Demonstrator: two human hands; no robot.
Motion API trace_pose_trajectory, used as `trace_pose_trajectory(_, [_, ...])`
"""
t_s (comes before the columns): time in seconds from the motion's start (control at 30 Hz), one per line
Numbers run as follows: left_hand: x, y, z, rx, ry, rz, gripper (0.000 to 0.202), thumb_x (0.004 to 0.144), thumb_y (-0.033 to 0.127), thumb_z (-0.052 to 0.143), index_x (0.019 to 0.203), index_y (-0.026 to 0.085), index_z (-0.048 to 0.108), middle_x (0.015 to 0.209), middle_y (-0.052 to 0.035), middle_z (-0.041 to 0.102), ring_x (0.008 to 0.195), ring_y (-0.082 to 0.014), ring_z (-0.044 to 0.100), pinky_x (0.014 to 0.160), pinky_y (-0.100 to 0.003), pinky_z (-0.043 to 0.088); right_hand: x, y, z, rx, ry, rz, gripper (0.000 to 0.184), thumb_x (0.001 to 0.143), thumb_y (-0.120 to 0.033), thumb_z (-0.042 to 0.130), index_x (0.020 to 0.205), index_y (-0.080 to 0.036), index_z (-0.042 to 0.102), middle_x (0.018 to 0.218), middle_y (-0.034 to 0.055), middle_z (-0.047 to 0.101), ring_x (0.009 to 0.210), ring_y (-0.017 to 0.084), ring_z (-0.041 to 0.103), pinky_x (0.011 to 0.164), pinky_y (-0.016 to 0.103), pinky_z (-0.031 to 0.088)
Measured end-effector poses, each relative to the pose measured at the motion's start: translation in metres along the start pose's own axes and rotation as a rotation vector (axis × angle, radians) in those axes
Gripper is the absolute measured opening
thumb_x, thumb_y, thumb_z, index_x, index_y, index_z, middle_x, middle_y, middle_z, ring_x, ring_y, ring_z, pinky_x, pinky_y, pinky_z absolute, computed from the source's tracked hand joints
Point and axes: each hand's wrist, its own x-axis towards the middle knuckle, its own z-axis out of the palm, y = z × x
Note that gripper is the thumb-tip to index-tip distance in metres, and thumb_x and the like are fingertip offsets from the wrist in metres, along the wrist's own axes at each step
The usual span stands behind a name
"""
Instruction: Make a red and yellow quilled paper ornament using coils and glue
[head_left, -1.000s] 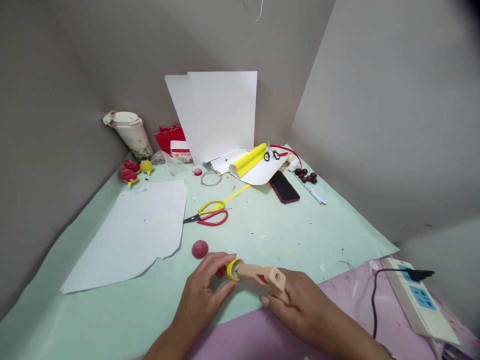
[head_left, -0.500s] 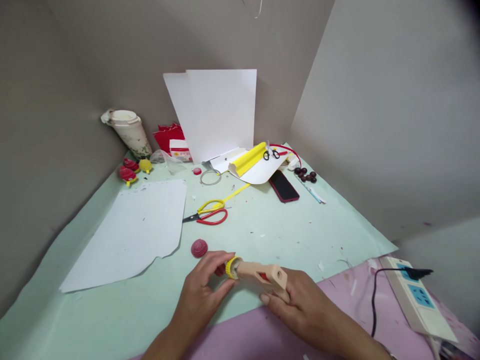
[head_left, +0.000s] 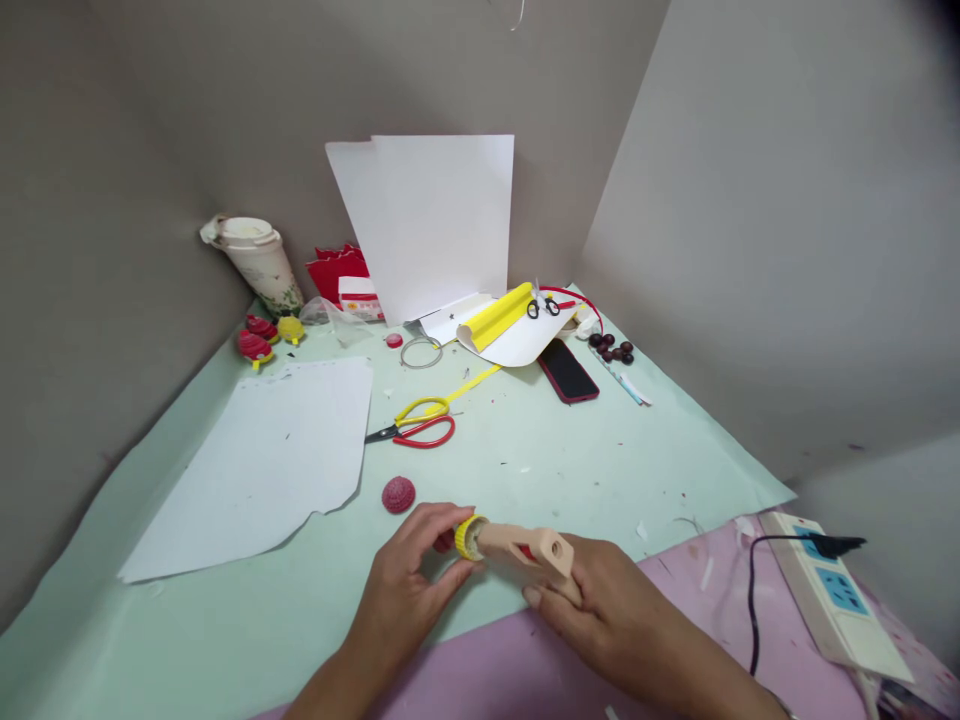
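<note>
Thumb and fingers of the left hand pinched a yellow ridged cap, its open side toward the right hand, which was wrapped around a beige tool shaped like a glue gun. The tool's front end stood at the cap's mouth; whether they touched could not be told. Over the last second almost nothing had shifted: both grips had held and cap and tool remained paired, so the work seemed at the same point. Just beyond the left hand lay a dark pink dome; past it, scissors. Farther out, ahead of the right hand, lay a phone; well beyond both hands, white boards stood upright.
</note>
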Motion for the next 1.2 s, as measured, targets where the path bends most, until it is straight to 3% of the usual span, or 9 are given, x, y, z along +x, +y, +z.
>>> trace_pose_trajectory(0.13, [0.0002, 0.0013, -0.0001, -0.020, -0.002, 0.016, 0.031, 0.080, 0.022, 0.071, 0.110, 0.027, 0.069, 0.103, -0.0040, 0.072, 0.082, -0.0157, 0.067, 0.074, -0.026, 0.057, 0.0014, -0.0051, -0.0020, 0.089, -0.044, 0.007, 0.019, 0.088, -0.017, 0.052, 0.100, -0.024, 0.065, 0.092, -0.0017, 0.069, 0.077, 0.015, 0.059, 0.068, 0.022, 0.042])
trace_pose_trajectory(0.37, [-0.0008, 0.0011, 0.0012, -0.016, -0.006, 0.015, 0.034, 0.078, 0.022, 0.074, 0.111, 0.028, 0.069, 0.102, -0.0022, 0.071, 0.081, -0.0144, 0.067, 0.074, -0.025, 0.056, 0.0018, -0.0036, -0.0014, 0.148, -0.007, 0.029, 0.027, 0.087, -0.017, 0.053, 0.109, -0.024, 0.066, 0.101, 0.0015, 0.071, 0.091, 0.019, 0.064, 0.081, 0.024, 0.045])
trace_pose_trajectory(0.57, [-0.0005, 0.0014, 0.0001, -0.030, -0.013, -0.012, 0.032, 0.079, 0.024, 0.072, 0.110, 0.027, 0.070, 0.103, -0.0050, 0.071, 0.084, -0.0174, 0.067, 0.075, -0.029, 0.057, 0.0009, -0.0054, -0.0031, 0.124, -0.045, 0.033, 0.023, 0.088, -0.019, 0.053, 0.105, -0.024, 0.066, 0.093, -0.0009, 0.071, 0.079, 0.016, 0.062, 0.072, 0.023, 0.045])
trace_pose_trajectory(0.83, [-0.0007, 0.0017, 0.0015, -0.032, -0.013, 0.005, 0.033, 0.078, 0.024, 0.074, 0.111, 0.027, 0.069, 0.101, -0.0030, 0.071, 0.081, -0.0153, 0.067, 0.074, -0.026, 0.056, 0.0016, -0.0032, -0.0020, 0.082, 0.007, 0.022, 0.030, 0.090, -0.026, 0.052, 0.116, -0.025, 0.067, 0.102, 0.0056, 0.073, 0.093, 0.023, 0.067, 0.085, 0.029, 0.049])
trace_pose_trajectory(1.07, [-0.0004, 0.0028, 0.0006, -0.030, -0.002, 0.010, 0.032, 0.079, 0.020, 0.072, 0.110, 0.026, 0.069, 0.103, -0.0035, 0.072, 0.082, -0.0150, 0.067, 0.075, -0.026, 0.056, -0.0007, -0.0074, -0.0033, 0.122, -0.056, 0.021, 0.032, 0.087, -0.015, 0.052, 0.113, -0.029, 0.064, 0.097, -0.0027, 0.070, 0.083, 0.017, 0.062, 0.075, 0.023, 0.044])
trace_pose_trajectory(1.2, [-0.0003, 0.0041, 0.0029, -0.033, -0.028, -0.010, 0.032, 0.079, 0.021, 0.071, 0.111, 0.026, 0.068, 0.104, -0.0034, 0.071, 0.083, -0.0153, 0.066, 0.077, -0.027, 0.056, 0.0001, -0.0069, -0.0017, 0.128, -0.023, 0.044, 0.028, 0.087, -0.015, 0.052, 0.108, -0.027, 0.065, 0.095, -0.0028, 0.070, 0.082, 0.016, 0.061, 0.074, 0.023, 0.043])
